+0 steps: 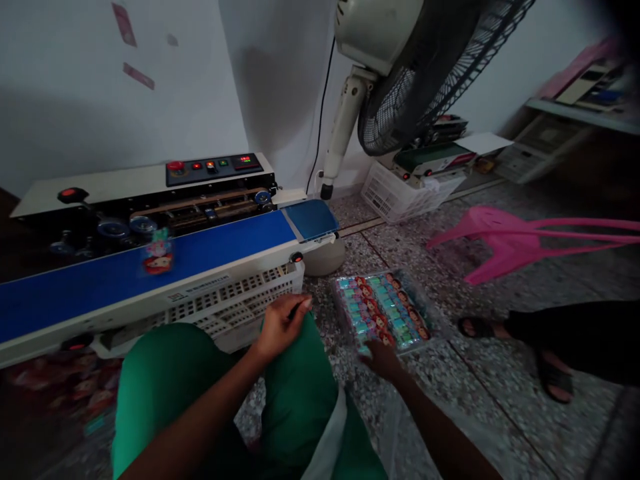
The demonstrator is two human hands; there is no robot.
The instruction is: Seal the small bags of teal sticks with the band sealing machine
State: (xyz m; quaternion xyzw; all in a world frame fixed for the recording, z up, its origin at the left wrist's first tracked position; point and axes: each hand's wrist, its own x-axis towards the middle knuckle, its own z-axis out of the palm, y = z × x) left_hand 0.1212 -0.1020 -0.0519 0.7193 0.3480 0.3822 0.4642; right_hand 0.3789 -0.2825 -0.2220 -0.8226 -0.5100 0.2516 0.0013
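My left hand (280, 325) rests on my green-clad knee, fingers curled loosely, nothing visible in it. My right hand (381, 359) reaches down to the near edge of a clear tray of small colourful packets (385, 308) lying on the speckled floor; its fingers are blurred and touch the packets there. One packet (158, 253) rides on the blue conveyor belt (225, 248) of a band sealing machine (150, 183) to my left.
A white slotted crate (240, 303) sits under the machine's end. A standing fan (400, 73) looms ahead. A white basket (400, 193) with boxes, a tipped pink stool (510, 241) and another person's sandalled feet (550, 373) lie to the right.
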